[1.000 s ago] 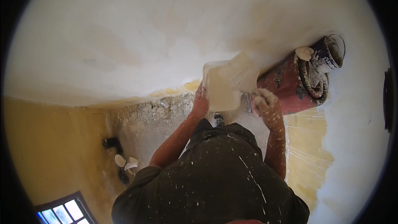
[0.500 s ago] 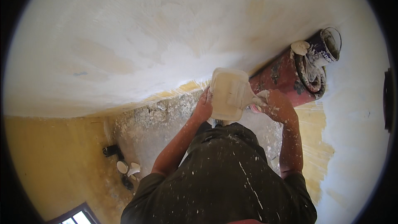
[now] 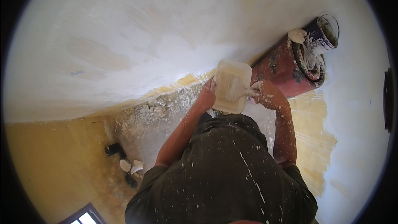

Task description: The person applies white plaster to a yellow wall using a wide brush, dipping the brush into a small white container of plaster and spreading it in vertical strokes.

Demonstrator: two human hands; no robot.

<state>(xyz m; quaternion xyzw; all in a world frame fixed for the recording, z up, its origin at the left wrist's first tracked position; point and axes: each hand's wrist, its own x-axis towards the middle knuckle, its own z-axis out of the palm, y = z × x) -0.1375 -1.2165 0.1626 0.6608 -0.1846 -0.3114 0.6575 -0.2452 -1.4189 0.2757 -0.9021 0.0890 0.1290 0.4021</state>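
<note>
My left hand [image 3: 206,96] grips the left edge of a shallow, pale plastic tub [image 3: 234,63] with rounded corners, held in front of my waist. A smear of whitish paste lies inside the tub. My right hand [image 3: 266,94], spattered with white, is closed around the handle of a putty knife [image 3: 245,93]. Its blade reaches over the tub's right rim into the paste, and most of the handle is hidden by my fingers.
A scuffed red drum [image 3: 275,70] stands against the wall to the right. On it sit a dark purple bucket [image 3: 317,41] and a whitish lump [image 3: 297,36]. Several small items, including a white round piece [image 3: 124,165], lie by the yellow wall [image 3: 54,157] at left.
The putty knife's blade has gone from beside the tub's right rim to inside it. The tub and both hands sit slightly higher in view.
</note>
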